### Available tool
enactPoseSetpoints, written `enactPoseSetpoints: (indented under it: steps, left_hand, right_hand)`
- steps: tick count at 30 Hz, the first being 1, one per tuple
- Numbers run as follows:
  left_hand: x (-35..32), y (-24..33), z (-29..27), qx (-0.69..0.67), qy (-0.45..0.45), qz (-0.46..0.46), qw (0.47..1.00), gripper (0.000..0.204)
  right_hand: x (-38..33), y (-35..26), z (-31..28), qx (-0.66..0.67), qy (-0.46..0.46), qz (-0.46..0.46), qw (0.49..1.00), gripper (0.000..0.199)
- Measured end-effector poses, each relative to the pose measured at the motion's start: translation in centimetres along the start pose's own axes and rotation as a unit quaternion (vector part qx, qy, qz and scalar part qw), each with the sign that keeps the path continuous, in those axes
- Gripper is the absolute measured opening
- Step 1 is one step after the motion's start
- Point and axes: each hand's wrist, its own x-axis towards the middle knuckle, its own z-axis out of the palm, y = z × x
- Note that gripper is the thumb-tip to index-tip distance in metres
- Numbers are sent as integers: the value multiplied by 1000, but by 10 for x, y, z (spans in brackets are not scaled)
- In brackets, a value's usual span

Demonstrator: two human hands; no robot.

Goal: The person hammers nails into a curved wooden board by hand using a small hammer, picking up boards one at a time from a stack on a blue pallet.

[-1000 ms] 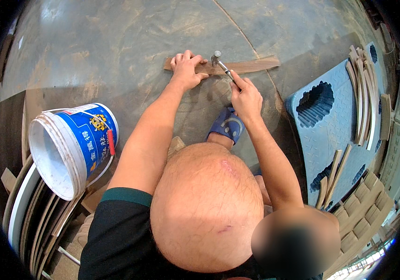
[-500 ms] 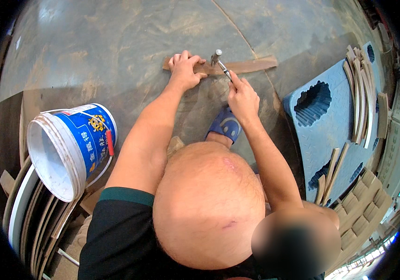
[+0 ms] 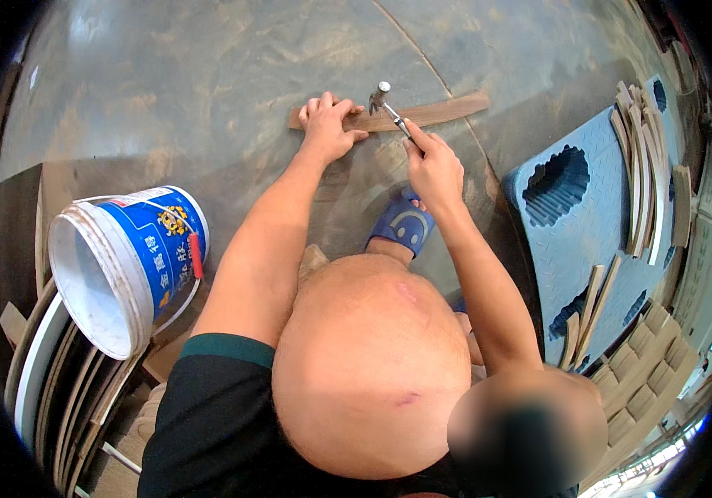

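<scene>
A slightly curved brown wooden strip [image 3: 447,109] lies across the floor in front of me. My left hand [image 3: 327,129] grips it near its left end, the fingers over the far edge and the thumb along the near side. My right hand [image 3: 436,166] is closed round the handle of a claw hammer [image 3: 384,98]. The hammer's metal head shows just above the strip, right of my left fingers; whether it touches the wood I cannot tell. Any nail there is hidden or too small to see.
On the left, a white and blue bucket [image 3: 115,266] lies tilted above stacked curved strips [image 3: 65,398]. To the right stands a blue-grey plastic pallet [image 3: 568,241] bearing a bundle of thin wooden strips [image 3: 642,178]. My foot in a blue slipper [image 3: 406,224] is close below the hammer.
The hammer head has shifted a little to the left and away from me. The strip's right end has turned slightly away from me. My left hand keeps its grip.
</scene>
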Motion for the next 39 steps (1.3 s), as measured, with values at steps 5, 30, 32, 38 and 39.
enactPoseSetpoints:
  steps: [5,30,32,38,39]
  left_hand:
    - [-3,2,-4,3,1,7,1000,57]
    - [12,-2,-1,-22,-43,33,998,83]
    - [11,-1,1,-19,-33,41,998,80]
    - [9,-6,6,-31,-3,71,997,73]
    - [7,-6,6,-29,-10,68,997,74]
  right_hand:
    - [9,-5,-2,-41,-39,15,998,40]
    - [4,-1,5,-30,-25,16,999,41]
    - [3,0,5,-31,-32,19,999,41]
    - [12,-13,-2,-60,-50,54,995,42]
    - [10,-13,-3,-65,-53,56,995,42]
